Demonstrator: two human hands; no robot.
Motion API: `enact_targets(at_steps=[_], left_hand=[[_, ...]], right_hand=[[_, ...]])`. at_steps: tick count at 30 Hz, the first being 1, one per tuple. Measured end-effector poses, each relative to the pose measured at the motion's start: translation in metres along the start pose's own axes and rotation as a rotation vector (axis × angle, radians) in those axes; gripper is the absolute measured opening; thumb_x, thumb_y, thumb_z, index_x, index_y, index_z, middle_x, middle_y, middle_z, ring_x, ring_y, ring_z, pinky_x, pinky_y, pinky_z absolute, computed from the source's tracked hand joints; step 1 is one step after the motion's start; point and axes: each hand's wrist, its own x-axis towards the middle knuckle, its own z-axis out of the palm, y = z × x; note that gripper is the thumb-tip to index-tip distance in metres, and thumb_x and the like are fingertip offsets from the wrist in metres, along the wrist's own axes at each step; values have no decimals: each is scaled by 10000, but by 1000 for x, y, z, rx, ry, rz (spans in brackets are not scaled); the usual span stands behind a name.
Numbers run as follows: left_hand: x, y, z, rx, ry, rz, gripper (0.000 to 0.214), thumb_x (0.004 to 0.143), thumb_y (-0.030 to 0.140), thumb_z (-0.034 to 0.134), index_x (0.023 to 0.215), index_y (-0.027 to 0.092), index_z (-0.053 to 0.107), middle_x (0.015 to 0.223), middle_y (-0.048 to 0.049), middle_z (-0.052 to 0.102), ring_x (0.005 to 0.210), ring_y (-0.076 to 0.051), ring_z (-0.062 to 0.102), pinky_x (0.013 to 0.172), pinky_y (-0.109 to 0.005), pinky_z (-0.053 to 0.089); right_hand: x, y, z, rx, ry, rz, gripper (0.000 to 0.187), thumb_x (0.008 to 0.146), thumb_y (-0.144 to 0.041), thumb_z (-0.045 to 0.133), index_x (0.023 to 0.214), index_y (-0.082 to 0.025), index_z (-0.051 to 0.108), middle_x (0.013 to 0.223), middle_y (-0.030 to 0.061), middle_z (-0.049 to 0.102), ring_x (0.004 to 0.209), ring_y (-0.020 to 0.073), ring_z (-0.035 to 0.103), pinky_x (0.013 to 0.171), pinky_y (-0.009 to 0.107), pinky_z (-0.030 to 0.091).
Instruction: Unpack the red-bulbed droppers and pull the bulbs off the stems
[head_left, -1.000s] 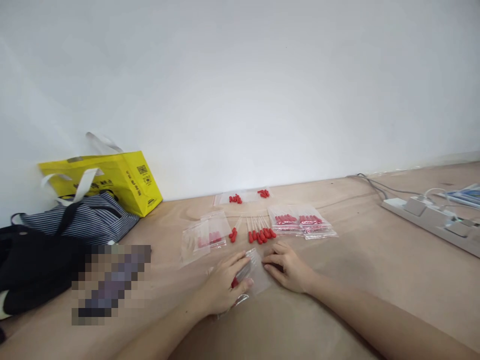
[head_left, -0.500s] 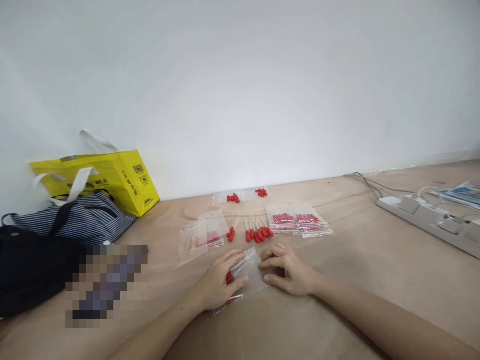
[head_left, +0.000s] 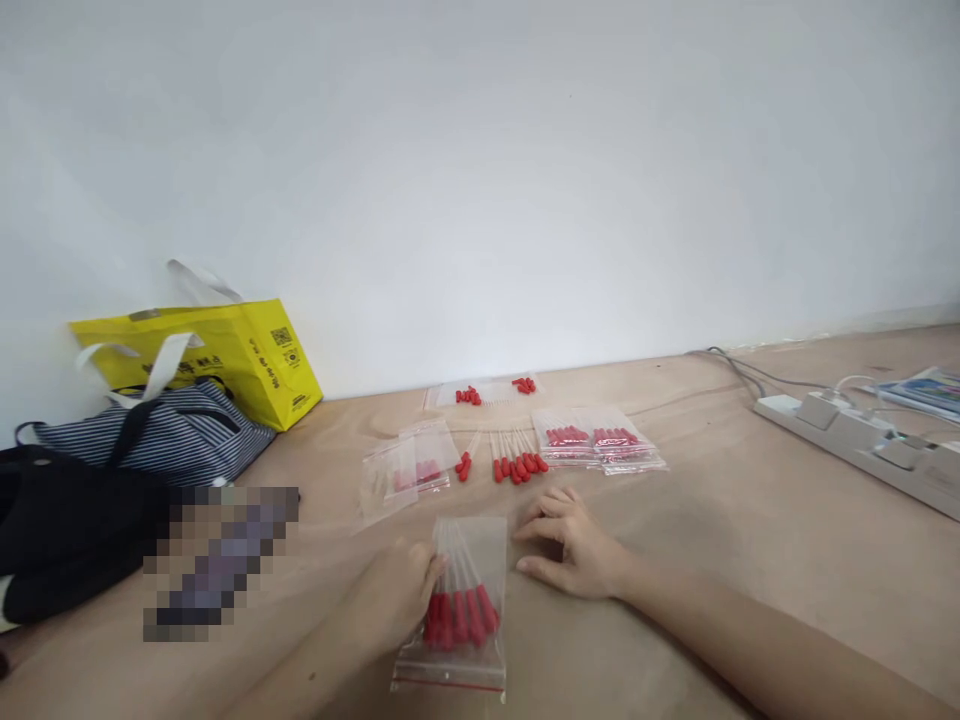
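White wall (head_left: 480, 180) backs a plywood desk (head_left: 750, 520) with loose sticks (head_left: 517, 464) and filled bags (head_left: 604, 442) at mid-desk. Near the front, the left hand (head_left: 394, 600) grips a clear bag (head_left: 480, 560) of red-tipped sticks by its left edge. Just right of it, the right hand (head_left: 574, 548) rests released and empty on the desk.

Bare table (head_left: 712, 520) lies right; loose red-tipped sticks (head_left: 517, 465) crowd ahead.

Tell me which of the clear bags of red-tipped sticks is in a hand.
The bag nearest the camera, gripped at its edge by the left hand. The other bags lie farther back on the table, untouched.
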Motion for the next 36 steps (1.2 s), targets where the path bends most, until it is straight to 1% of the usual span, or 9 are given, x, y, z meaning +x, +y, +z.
enact_targets(at_steps=[5,7,10,14,18,24,30,33,36], left_hand=[[3,-8,-23,90,-10,728,314,750,281,478,1056,269,545,1180,-44,516,1092,-232,455,950,-418,300],[5,-11,-18,67,-80,835,452,750,403,503,1189,311,451,1297,-29,420,1172,-239,389,998,-425,251],[9,-9,7,10,-72,717,555,760,513,448,1269,317,343,1343,-33,356,1205,-254,350,1007,-469,220],[20,8,41,12,122,192,518,850,488,226,1286,233,342,1368,-77,300,1262,-258,231,1009,-496,177],[23,25,45,99,91,-42,692,810,563,208,1318,97,268,1361,-193,255,1256,-354,178,971,-528,200],[8,31,20,225,87,28,755,754,629,277,1279,92,358,1292,-241,363,1176,-388,336,906,-543,279],[18,15,2,104,-103,661,745,679,623,465,1310,277,273,1416,-84,164,1281,-308,137,992,-496,219],[28,10,8,42,-137,614,704,727,574,450,1324,265,238,1411,-81,186,1283,-280,150,1004,-467,230],[33,10,22,-39,-34,444,753,742,553,445,1347,202,168,1403,-114,201,1274,-270,187,1008,-448,246]], right_hand=[[0,-3,1,9,3,-10,197,711,-347,590,870,-233,613,867,18,579,822,167,475,752,342,320],[0,-1,3,6,28,8,157,733,-313,570,857,-227,615,852,22,576,819,163,474,746,335,325],[1,2,4,19,66,0,137,758,-288,543,857,-229,615,839,25,574,807,157,477,741,331,329],[1,1,-1,54,79,-17,236,755,-363,544,954,-248,599,868,33,581,814,163,481,746,336,325],[1,0,-7,36,17,10,449,650,-502,608,1030,-266,568,870,29,590,830,188,476,763,357,310],[4,3,-4,17,-17,135,370,655,-453,619,963,-250,588,849,22,575,836,184,477,757,345,308],[8,6,3,-33,41,261,212,711,-358,582,868,-217,612,811,33,541,800,178,481,716,330,329],[9,9,5,-9,76,264,139,718,-290,576,826,-209,611,807,29,537,789,166,481,717,320,340],[9,12,6,37,117,254,91,693,-191,584,781,-199,605,822,29,538,815,161,478,723,304,354]])
